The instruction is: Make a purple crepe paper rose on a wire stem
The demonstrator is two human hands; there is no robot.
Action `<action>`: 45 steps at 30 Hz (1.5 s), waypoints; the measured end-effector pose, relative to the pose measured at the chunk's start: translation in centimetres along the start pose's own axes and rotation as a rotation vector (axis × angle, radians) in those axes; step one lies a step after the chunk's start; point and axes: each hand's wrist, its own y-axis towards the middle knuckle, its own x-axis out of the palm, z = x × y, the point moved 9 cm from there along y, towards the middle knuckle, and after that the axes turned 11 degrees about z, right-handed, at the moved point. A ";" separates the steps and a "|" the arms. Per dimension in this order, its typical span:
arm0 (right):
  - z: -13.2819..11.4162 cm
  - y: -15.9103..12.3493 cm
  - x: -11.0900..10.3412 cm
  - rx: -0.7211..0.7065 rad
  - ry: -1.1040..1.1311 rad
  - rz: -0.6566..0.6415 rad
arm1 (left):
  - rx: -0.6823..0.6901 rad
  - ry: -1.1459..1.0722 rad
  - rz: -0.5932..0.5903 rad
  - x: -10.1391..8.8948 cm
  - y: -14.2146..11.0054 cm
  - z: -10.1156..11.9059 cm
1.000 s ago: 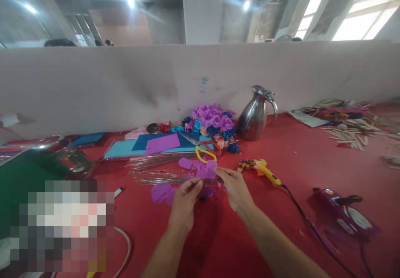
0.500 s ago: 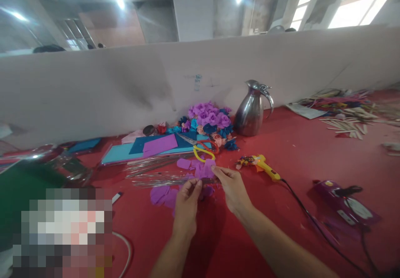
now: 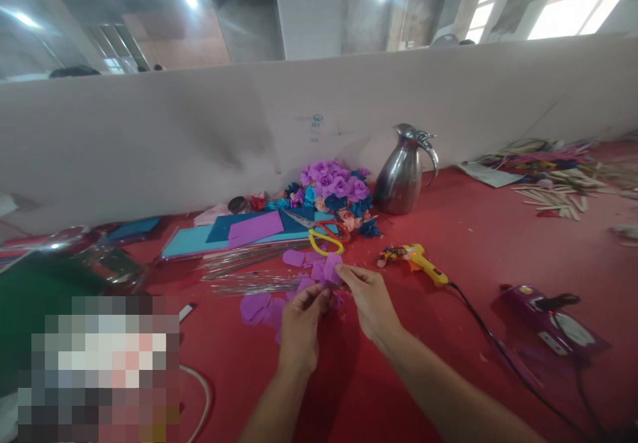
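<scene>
My right hand (image 3: 369, 300) is closed in a pinch on a purple paper petal (image 3: 332, 267). Close beside it, my left hand (image 3: 303, 317) is closed too, thumb against fingers; whatever it grips is hidden. Under and left of the hands lie loose purple petals (image 3: 256, 308) on the red table. Thin metal wires (image 3: 252, 284) spread out just left of the fingers. Scissors (image 3: 326, 238) with yellow and red handles rest behind the hands, across the stacked paper. Beyond them sits a heap of finished purple paper roses (image 3: 333, 180).
A yellow glue gun (image 3: 425, 267) lies to the right, its cord running near a purple power strip (image 3: 553, 320). A steel jug (image 3: 400, 174) stands by the white partition (image 3: 199, 137). Blue and purple sheets (image 3: 256, 228) are stacked back left; wooden sticks (image 3: 553, 198) lie far right.
My left hand has shifted slightly right, closer to my right hand. The petal in my right hand has turned and shows more of its face. The dark stick-like piece between the hands is now hidden.
</scene>
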 end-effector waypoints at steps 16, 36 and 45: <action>0.3 -0.4 0.5 -0.041 -0.010 -0.042 | 0.056 -0.005 0.134 -0.7 0.0 0.0; 1.1 -0.9 0.9 -0.006 0.044 -0.051 | 0.190 0.113 0.183 -1.6 0.6 -0.1; 1.2 -1.0 0.9 -0.037 -0.005 -0.046 | 0.233 0.145 0.228 -2.1 0.7 0.1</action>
